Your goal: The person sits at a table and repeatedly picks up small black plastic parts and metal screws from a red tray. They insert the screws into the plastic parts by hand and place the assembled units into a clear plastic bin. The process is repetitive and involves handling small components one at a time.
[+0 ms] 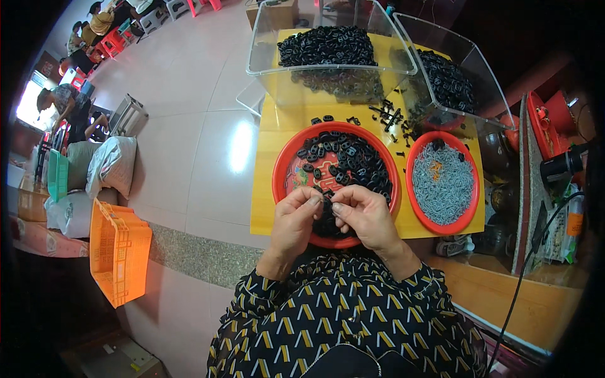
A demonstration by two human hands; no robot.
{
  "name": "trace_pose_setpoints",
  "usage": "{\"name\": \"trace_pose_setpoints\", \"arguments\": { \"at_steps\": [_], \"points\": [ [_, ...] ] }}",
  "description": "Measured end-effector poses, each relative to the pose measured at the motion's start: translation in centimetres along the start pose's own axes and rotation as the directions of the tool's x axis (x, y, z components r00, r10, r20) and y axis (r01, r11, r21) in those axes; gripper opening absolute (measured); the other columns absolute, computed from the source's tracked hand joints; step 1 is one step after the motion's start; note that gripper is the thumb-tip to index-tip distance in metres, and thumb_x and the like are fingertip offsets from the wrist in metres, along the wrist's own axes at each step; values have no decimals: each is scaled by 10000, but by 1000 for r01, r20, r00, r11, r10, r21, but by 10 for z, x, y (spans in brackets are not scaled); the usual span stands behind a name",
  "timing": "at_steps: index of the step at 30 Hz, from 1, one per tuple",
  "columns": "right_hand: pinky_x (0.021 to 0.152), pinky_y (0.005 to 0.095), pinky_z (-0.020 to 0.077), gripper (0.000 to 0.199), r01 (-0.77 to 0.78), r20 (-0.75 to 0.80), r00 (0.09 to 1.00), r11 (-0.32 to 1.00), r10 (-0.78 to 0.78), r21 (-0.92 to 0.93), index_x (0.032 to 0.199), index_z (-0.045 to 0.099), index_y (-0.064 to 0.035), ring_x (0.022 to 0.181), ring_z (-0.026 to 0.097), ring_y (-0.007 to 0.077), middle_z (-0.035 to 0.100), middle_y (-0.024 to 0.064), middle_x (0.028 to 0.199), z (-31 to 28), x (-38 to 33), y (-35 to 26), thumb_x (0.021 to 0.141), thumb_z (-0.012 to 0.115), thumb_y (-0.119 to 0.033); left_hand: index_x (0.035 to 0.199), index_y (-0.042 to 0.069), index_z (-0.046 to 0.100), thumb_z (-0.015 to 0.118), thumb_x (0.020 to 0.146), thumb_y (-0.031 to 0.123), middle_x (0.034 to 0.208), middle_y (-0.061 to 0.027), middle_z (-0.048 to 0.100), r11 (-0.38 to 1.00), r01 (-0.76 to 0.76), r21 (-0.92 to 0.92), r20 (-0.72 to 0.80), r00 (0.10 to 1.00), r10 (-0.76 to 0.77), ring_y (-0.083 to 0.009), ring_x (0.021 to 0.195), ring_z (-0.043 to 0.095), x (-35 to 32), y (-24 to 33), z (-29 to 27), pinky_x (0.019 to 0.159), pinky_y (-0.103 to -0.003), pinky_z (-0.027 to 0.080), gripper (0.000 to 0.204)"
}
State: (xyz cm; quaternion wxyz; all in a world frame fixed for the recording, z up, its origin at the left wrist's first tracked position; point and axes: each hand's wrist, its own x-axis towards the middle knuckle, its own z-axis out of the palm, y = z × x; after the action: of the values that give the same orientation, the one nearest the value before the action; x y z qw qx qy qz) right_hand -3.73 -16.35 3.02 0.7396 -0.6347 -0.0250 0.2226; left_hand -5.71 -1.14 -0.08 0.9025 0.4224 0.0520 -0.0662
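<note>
My left hand [292,219] and my right hand [370,220] meet over the near half of a round red tray [278,165]. Thumb and fingers of both are closed in a pinch around a small black plastic part [328,196], which the fingertips partly cover. Many flat oval black plastic pieces with two holes [360,160] lie heaped in the tray, mostly on its right side. To the right stands a smaller red tray [411,189] full of grey screws [444,189], with a few orange bits [435,169] and some black pieces on top.
Behind the trays, two clear plastic bins [328,70] [498,120] hold heaps of black pieces on the yellow tabletop [265,189]. Loose black parts [392,120] lie scattered before them. An orange crate [120,258] and sacks [112,167] stand at left. Other people [66,104] sit far left.
</note>
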Motion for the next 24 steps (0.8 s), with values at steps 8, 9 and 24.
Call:
{"name": "trace_pose_setpoints", "arguments": {
  "at_steps": [8, 9, 24],
  "points": [
    [520, 185, 452, 131, 62, -29, 998, 998, -62, -9, 933, 526, 16, 617, 531, 50, 559, 25, 770, 6, -10, -9, 810, 559, -15, 848, 14, 522, 502, 863, 98, 739, 11, 481, 999, -17, 51, 34, 999, 15, -65, 670, 414, -6, -2, 8, 624, -197, 339, 88],
    [518, 185, 450, 128, 56, -26, 998, 998, -56, -8, 922, 520, 18, 613, 531, 51, 555, 25, 761, 5, -10, -8, 805, 562, -11, 849, 16, 522, 502, 864, 101, 740, 13, 481, 998, -19, 66, 32, 999, 17, -61, 671, 413, -7, -3, 9, 623, -196, 339, 89],
    [511, 186, 440, 95, 74, -55, 995, 993, -79, -95, 867, 511, 16, 603, 528, 44, 547, 14, 730, 6, -10, -5, 795, 571, -4, 871, 12, 512, 496, 880, 99, 788, 22, 494, 981, -32, 189, 22, 999, 28, -43, 725, 436, -13, -2, 14, 656, -189, 368, 89]
  ]
}}
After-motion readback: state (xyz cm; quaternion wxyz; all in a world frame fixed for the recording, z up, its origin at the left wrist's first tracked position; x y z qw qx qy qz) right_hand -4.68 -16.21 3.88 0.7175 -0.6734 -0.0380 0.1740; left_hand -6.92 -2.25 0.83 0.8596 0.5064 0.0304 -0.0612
